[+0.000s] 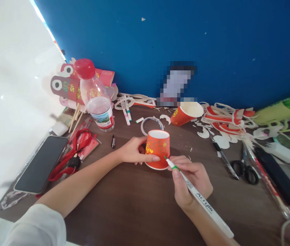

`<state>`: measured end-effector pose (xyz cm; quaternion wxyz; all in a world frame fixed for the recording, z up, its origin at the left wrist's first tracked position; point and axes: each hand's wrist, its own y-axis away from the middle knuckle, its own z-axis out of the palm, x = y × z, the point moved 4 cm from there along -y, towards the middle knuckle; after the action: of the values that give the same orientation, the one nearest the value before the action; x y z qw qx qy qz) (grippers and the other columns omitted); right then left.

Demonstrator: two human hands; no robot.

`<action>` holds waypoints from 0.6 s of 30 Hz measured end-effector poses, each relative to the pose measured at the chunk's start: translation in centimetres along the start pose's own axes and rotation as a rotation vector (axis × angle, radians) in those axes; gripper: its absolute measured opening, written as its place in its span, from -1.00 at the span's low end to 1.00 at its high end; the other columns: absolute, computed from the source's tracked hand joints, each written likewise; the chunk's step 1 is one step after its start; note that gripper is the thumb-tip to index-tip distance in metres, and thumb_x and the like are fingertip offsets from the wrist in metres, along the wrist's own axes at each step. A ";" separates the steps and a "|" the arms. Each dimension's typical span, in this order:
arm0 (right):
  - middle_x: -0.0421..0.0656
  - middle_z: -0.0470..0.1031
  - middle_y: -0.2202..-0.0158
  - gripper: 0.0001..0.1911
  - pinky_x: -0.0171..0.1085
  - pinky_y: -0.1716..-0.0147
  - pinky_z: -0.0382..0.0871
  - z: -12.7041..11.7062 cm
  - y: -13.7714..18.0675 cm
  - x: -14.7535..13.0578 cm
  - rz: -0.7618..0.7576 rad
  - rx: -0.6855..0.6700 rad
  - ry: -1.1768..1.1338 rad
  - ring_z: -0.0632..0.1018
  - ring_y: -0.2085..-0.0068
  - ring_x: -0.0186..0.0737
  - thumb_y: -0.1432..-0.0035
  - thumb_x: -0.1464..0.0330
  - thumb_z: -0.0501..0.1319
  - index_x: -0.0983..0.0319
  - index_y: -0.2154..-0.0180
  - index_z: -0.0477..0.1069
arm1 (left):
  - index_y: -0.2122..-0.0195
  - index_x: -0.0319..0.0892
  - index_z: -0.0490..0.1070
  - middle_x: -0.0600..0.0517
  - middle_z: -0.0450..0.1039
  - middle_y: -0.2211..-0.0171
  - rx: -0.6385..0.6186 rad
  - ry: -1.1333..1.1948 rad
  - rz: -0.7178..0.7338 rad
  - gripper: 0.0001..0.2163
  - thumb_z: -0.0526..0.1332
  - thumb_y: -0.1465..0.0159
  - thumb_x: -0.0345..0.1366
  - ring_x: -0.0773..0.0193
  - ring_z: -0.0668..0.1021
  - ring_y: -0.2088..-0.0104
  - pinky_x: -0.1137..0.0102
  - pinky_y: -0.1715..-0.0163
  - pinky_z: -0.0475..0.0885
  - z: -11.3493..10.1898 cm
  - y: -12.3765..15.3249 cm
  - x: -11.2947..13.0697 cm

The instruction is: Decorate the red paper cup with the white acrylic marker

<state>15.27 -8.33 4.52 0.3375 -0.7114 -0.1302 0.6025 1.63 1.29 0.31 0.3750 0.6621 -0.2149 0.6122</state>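
An orange-red paper cup [157,147] with gold print stands upside down on the brown table [134,201]. My left hand [134,150] wraps round its left side and holds it steady. My right hand [192,181] grips a white acrylic marker [198,198] with a green tip. The tip touches the cup's lower right edge.
A second red cup [186,114] lies on its side behind. A water bottle [96,99], a paper-cup dragon [68,85], tape ring [151,123], loose markers and paper scraps sit at the back. A phone [41,164] and red lanyard lie left; scissors [245,171] and a pen lie right.
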 end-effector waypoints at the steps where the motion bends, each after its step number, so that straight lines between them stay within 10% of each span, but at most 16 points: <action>1: -0.18 0.41 0.42 -0.85 -0.26 0.31 0.43 0.0 -0.1 0.1 0.010 0.006 0.006 0.51 0.30 -0.29 -0.10 0.58 0.15 0.26 0.27 0.33 | 0.01 -0.28 0.32 0.07 0.43 0.54 -0.019 0.018 0.013 -0.39 0.35 -0.02 0.03 0.43 0.46 0.69 0.60 0.78 0.33 0.0 0.0 0.0; 18: -0.19 0.39 0.42 -0.77 -0.25 0.34 0.44 0.2 -0.2 -0.5 -0.060 -0.030 0.147 0.50 0.34 -0.32 0.02 0.64 0.19 0.27 0.32 0.32 | -0.01 -0.27 0.30 -0.07 0.53 0.34 0.010 -0.053 -0.057 -0.32 0.40 0.05 0.01 0.42 0.47 0.67 0.55 0.77 0.33 0.0 0.0 0.3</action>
<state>15.00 -8.44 5.00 0.3536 -0.7543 -0.1354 0.5364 1.68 1.29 0.57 0.3830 0.6858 -0.2025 0.5848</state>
